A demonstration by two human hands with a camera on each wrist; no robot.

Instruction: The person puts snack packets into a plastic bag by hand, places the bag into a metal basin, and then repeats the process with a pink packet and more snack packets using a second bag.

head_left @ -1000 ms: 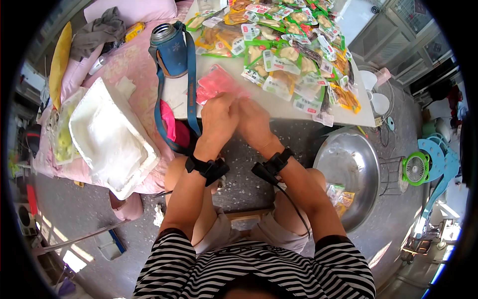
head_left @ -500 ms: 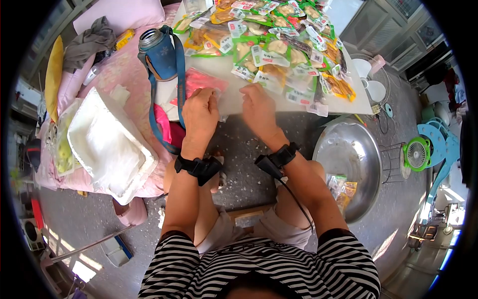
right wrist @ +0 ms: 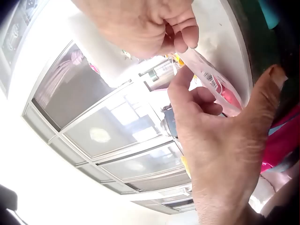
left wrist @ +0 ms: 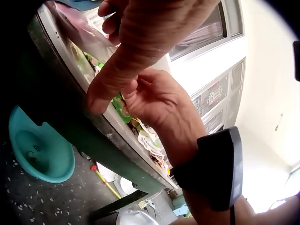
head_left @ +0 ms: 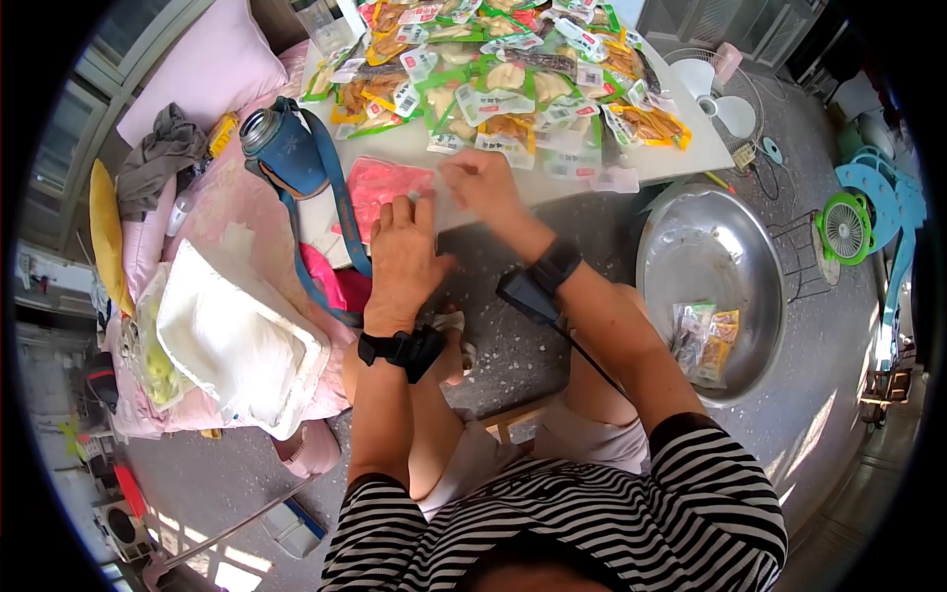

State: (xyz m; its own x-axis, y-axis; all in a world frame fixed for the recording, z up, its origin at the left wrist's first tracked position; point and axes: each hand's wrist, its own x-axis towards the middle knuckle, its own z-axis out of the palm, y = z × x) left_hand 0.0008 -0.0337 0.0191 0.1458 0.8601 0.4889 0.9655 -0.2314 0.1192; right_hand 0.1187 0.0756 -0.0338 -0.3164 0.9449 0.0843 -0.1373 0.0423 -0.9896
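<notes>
Two hands: both are working close together at the near edge of the desk point(head_left: 691, 150), over a single packet.
Pink packet point(head_left: 380, 187): is lying by the desk's near left corner, its clear end running along the edge toward the right hand. It is probably lying this near so that both hands are reaching it without stretching.
Left hand point(head_left: 400, 255): is grasping the packet, with the fingers curling onto its near end and the thumb hanging down at the desk edge. It appears to be steadying the packet against sliding.
Right hand point(head_left: 480, 183): is pinching the packet's clear end between thumb and curled fingers, just beside the left hand.
Blue flask point(head_left: 281, 148): is standing at the desk's left edge, its strap trailing down.
Snack packets point(head_left: 513, 69): are lying spread across the far half, apart from the hands.
Steel basin point(head_left: 691, 247): is sitting on the floor off the right edge, holding a few packets.
</notes>
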